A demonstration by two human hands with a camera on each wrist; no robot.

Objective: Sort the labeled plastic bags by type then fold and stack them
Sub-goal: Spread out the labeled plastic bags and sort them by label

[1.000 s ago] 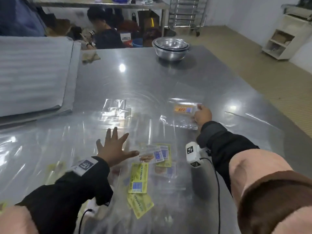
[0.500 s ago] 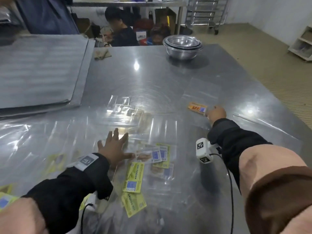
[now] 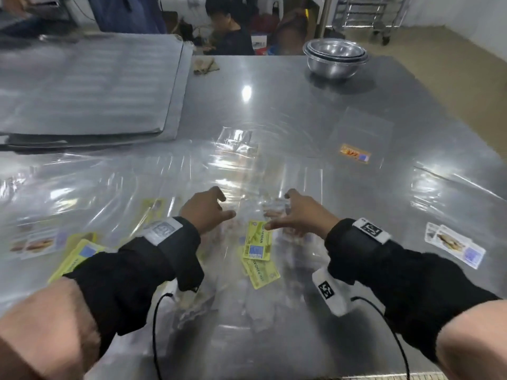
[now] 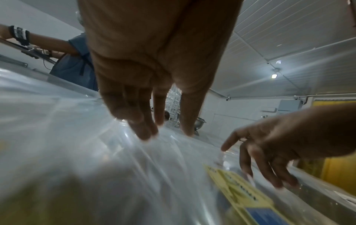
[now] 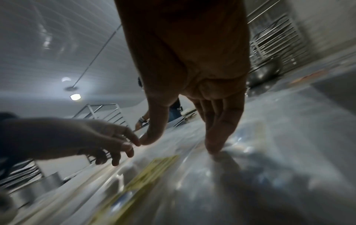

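Both hands are over the middle pile of clear bags on the steel desk, just beyond the yellow labels, which I take as my marker. The left hand sits on the far left side of those labels, its fingers spread and loosely bent, tips touching the film. The right hand mirrors it on the far right side, fingers spread, tips down on the plastic and thumb reaching toward the labels. Neither hand is pinching anything yet.

The step looks like picking the next bag out of this heap. To do it well, I would press one hand flat to pin the pile and let the other lift a single edge, since these thin sheets likely cling and would come up in twos. Reading the label first saves a wrong sort.

Well beyond the yellow labels and to the right lies a lone bag with an orange label, flat and apart. To their right are white labels with a food picture; more yellow and white-labelled bags spread out to their left. Far behind stand stacked metal bowls and, far left, a pile of grey sheets. The overlapping, glaring film is the real obstacle: edges are hard to make out.
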